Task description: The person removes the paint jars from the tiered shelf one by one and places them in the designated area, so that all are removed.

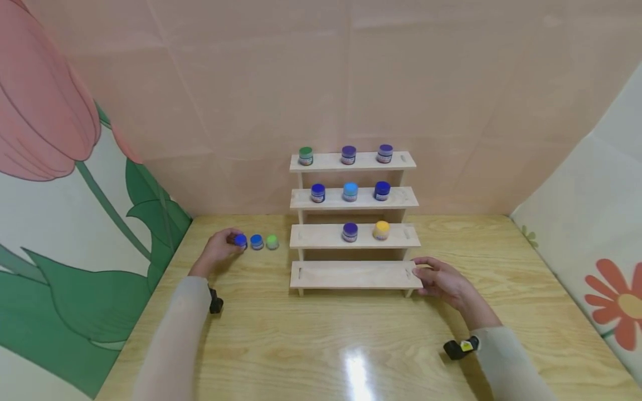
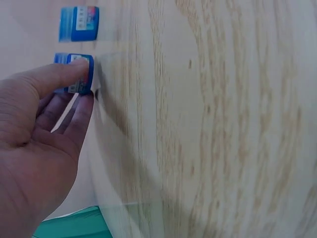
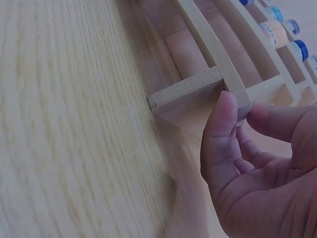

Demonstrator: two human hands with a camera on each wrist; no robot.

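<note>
My left hand point(image 1: 223, 248) pinches a small blue-lidded paint jar point(image 2: 73, 74) between thumb and fingers, at the left end of a short row on the table. Beside it stand another blue jar point(image 1: 257, 241) and a light green one point(image 1: 272, 241). With thumb and fingers, my right hand point(image 1: 443, 281) grips the right end of the lowest board of a stepped wooden rack point(image 1: 356, 275). On the upper three steps sit several jars, among them a green one point(image 1: 306, 156), a light blue one point(image 1: 350, 192) and a yellow one point(image 1: 382, 230). The lowest step is bare.
The rack stands on a wood-grain table point(image 1: 311, 345) near its back edge, in front of a pinkish backdrop point(image 1: 261, 100). A panel with a painted tulip point(image 1: 40, 100) closes the left side, and one with a red flower point(image 1: 617, 306) the right.
</note>
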